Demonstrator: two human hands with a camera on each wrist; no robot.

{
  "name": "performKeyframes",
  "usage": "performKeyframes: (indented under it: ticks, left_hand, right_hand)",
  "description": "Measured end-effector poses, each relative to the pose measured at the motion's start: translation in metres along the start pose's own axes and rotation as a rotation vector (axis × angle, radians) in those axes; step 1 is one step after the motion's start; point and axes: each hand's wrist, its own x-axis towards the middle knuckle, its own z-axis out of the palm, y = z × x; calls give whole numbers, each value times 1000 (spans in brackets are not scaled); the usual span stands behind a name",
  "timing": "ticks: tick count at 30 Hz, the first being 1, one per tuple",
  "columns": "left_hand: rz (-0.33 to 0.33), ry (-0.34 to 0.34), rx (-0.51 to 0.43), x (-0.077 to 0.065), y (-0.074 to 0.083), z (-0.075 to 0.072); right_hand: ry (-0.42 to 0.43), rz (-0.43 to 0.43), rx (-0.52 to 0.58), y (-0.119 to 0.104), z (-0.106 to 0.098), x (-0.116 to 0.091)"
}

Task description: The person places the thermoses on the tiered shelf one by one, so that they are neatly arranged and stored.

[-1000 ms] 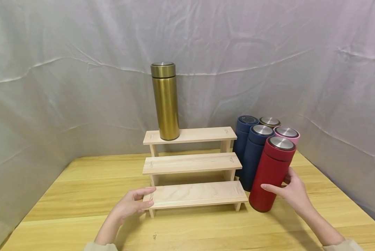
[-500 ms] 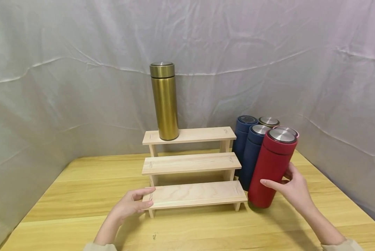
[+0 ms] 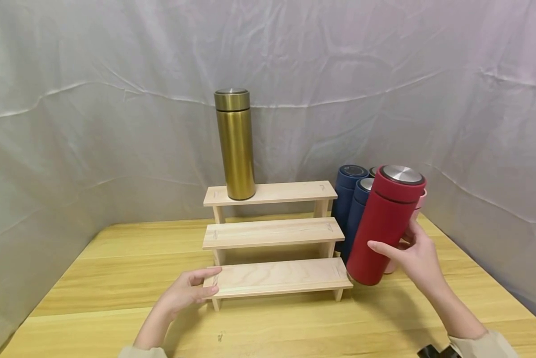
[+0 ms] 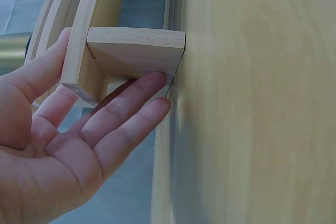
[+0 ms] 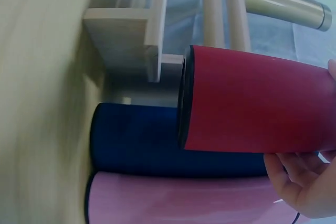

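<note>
Red flask is tilting in our right hand, fingers wrapped around it; our left hand, fingers relaxed, is touching the wooden stepped shelf.

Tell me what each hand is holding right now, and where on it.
The right hand grips the red flask around its lower body, lifted off the table. The left hand holds nothing; its fingers rest against the wooden stand's bottom step.

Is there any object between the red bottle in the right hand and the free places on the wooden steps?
Nothing visible blocks it. The right hand holds the red bottle off the table, beside the wooden steps. The two lower steps are bare; the gold bottle takes only the top step's left end. The left hand touches the lowest step's left end.
</note>
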Motion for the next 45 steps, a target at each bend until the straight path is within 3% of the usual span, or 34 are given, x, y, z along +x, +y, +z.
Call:
performKeyframes:
  ticks: [17,45]
  left_hand:
    - [-24,14,-12,1,-1,0]
    - [-14,8,-7,0,1,1]
  right_hand:
    - [35,-43,43,-26,5,16]
    - [51,-93,151,-56,40,54]
